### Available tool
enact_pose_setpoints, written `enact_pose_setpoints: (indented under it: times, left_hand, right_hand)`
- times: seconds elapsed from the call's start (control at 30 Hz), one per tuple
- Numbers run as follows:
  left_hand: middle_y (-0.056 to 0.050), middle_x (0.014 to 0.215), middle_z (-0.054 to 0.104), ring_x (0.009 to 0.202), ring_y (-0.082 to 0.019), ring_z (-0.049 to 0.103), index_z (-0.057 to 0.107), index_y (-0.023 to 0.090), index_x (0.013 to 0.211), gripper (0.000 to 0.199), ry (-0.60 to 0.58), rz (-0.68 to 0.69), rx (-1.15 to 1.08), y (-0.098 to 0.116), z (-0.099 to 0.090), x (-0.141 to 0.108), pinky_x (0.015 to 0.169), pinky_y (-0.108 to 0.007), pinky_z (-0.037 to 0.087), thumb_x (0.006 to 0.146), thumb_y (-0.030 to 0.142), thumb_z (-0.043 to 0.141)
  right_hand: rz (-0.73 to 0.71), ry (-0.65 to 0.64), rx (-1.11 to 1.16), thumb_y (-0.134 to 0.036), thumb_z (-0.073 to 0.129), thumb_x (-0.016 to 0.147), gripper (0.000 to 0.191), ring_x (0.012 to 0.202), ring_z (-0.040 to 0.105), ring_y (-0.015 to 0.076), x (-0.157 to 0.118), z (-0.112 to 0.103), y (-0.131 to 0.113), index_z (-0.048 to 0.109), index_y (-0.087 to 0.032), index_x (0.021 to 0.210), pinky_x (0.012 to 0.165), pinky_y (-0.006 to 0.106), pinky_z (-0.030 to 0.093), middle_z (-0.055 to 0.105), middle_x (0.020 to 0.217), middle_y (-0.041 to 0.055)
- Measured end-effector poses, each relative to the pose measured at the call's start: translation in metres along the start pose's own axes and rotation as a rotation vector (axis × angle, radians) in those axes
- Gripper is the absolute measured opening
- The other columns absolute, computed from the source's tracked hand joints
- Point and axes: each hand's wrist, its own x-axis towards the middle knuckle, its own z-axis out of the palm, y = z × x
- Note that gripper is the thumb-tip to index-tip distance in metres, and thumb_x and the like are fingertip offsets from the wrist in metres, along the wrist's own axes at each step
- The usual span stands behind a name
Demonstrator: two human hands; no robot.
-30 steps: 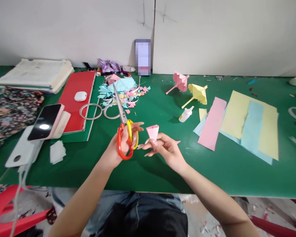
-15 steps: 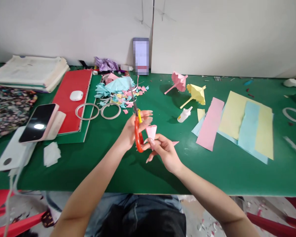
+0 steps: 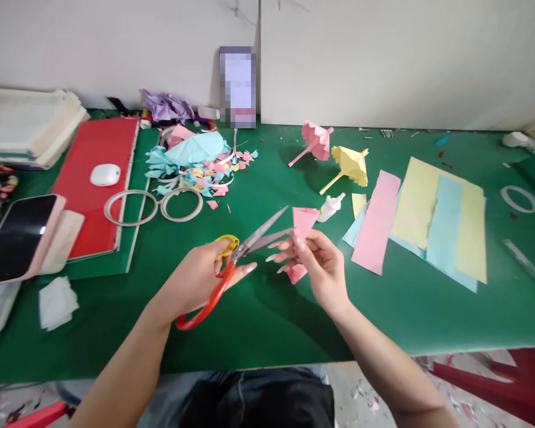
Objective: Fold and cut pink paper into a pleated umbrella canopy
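My left hand (image 3: 196, 276) is closed around the red and yellow handles of a pair of scissors (image 3: 254, 238). The blades are parted and point up to the right, one tip at or close to the pink paper. My right hand (image 3: 323, 267) pinches a folded pink paper (image 3: 304, 221), its wide end up and another part showing below the fingers; the middle is hidden by them. Just beyond it lies a white glue bottle (image 3: 331, 207). Further back are a pink paper umbrella (image 3: 316, 141) and a yellow paper umbrella (image 3: 350, 167).
Paper scraps (image 3: 205, 172) and two tape rings (image 3: 181, 204) lie left of centre. A phone (image 3: 238, 86) leans on the wall. At the right are a pink strip (image 3: 377, 223) and yellow sheets (image 3: 412, 208). A red folder (image 3: 93, 202) and a pink-cased phone (image 3: 20, 238) lie left.
The scissors have swung from upright to slanting right, and their blades have opened beside the pink paper. My left hand now grips the handles; my right hand has moved slightly right with the paper.
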Motion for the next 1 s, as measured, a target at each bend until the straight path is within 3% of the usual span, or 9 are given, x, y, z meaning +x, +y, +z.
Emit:
enact_pose_setpoints:
  times: [0.1,0.43,0.83,1.0]
  left_hand:
    - [0.007,0.058,0.041,0.048,-0.010,0.037,0.040,0.022,0.067,0.021,-0.078,-0.026,0.102,0.001,0.003,-0.002,0.048,-0.022,0.032,0.075,0.030,0.057]
    - [0.006,0.055,0.043,0.047,-0.011,0.038,0.037,0.022,0.065,0.022,-0.096,-0.022,0.173,0.003,0.014,-0.004,0.048,-0.023,0.030,0.074,0.030,0.056]
    - [0.005,0.057,0.044,0.047,-0.011,0.040,0.040,0.021,0.066,0.019,-0.058,0.064,0.113,0.001,0.016,-0.008,0.049,-0.022,0.032,0.074,0.027,0.056]
    - [0.005,0.056,0.043,0.048,-0.011,0.039,0.038,0.021,0.064,0.024,-0.054,0.063,0.089,0.005,0.017,-0.010,0.049,-0.023,0.032,0.078,0.032,0.054]
  right_hand:
    - [-0.010,0.019,-0.042,-0.027,0.054,0.090,0.011,0.071,0.071,0.0152,0.001,-0.001,0.001,0.059,-0.018,0.094,0.056,0.024,0.058,0.071,0.083,0.0041]
    - [-0.077,-0.069,-0.196,-0.020,0.048,0.093,0.007,0.060,0.064,0.0105,-0.003,0.000,0.005,0.054,-0.018,0.095,0.056,0.023,0.055,0.069,0.075,0.0024]
    - [-0.118,-0.105,-0.372,-0.022,0.042,0.095,0.007,0.064,0.065,0.0128,-0.009,-0.001,0.007,0.046,-0.021,0.101,0.054,0.023,0.053,0.067,0.074,0.0017]
    - [-0.147,-0.150,-0.387,-0.021,0.039,0.096,0.007,0.061,0.063,0.0112,-0.009,0.000,0.008,0.045,-0.022,0.092,0.054,0.023,0.053,0.064,0.072,0.0005]
